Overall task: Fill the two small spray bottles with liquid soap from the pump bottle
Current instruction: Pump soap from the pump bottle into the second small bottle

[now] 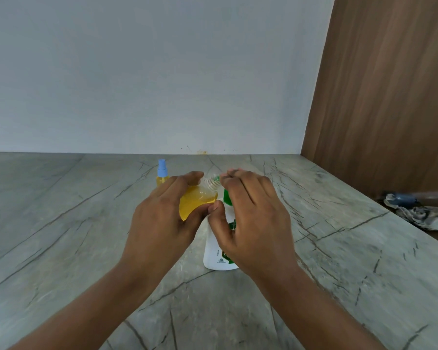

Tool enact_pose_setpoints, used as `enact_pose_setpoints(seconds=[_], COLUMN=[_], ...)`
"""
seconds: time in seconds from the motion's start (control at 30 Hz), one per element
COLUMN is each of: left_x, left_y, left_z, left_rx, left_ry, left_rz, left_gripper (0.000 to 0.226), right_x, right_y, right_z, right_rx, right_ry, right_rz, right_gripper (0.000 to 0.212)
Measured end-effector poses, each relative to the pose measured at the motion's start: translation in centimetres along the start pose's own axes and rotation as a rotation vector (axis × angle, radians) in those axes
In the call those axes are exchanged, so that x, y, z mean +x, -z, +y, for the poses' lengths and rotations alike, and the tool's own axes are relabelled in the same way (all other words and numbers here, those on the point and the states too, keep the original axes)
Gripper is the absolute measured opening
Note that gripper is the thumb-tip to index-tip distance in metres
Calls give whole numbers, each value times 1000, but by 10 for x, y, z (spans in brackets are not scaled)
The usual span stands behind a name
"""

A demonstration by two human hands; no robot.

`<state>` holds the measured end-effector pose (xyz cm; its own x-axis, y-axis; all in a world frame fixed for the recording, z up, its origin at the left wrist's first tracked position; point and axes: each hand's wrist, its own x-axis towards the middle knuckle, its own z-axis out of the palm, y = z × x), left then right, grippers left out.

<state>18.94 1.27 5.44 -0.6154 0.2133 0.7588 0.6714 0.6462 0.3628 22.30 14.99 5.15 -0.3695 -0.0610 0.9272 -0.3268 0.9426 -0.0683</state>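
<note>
My left hand (167,218) grips a small clear bottle of yellow liquid (200,200). The bottle is tilted, and its uncapped threaded neck (211,184) points right toward the pump spout. A white pump bottle (216,248) with a green pump collar (227,197) stands upright on the counter. My right hand (253,223) covers its top, fingers curled over the pump head and thumb against the bottle's shoulder. The spout tip is mostly hidden by my fingers. A second small spray bottle (161,173), with yellow liquid and a blue spray cap, stands behind my left hand.
The grey veined stone counter (86,236) runs back to a pale wall. A wooden panel (390,97) stands at the right. A crumpled cloth (425,213) lies beyond the counter's right edge.
</note>
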Motion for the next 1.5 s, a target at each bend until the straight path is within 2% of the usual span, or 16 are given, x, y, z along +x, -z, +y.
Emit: enact_pose_setpoints(seconds=[0.7,1.1,1.5], left_x=[6,0,1], left_y=[5,0,1], left_z=[9,1,-1], left_rx=[-9,13,11], left_ry=[25,-14,-29], left_rz=[32,17,23], left_gripper=[50,51,53], right_x=[3,-2,4], right_y=[7,3,7], right_z=[6,3,5], right_rx=[-43,30,-22], right_ry=[80,48,37], right_rz=[-60,1,-65], right_gripper=[40,34,39])
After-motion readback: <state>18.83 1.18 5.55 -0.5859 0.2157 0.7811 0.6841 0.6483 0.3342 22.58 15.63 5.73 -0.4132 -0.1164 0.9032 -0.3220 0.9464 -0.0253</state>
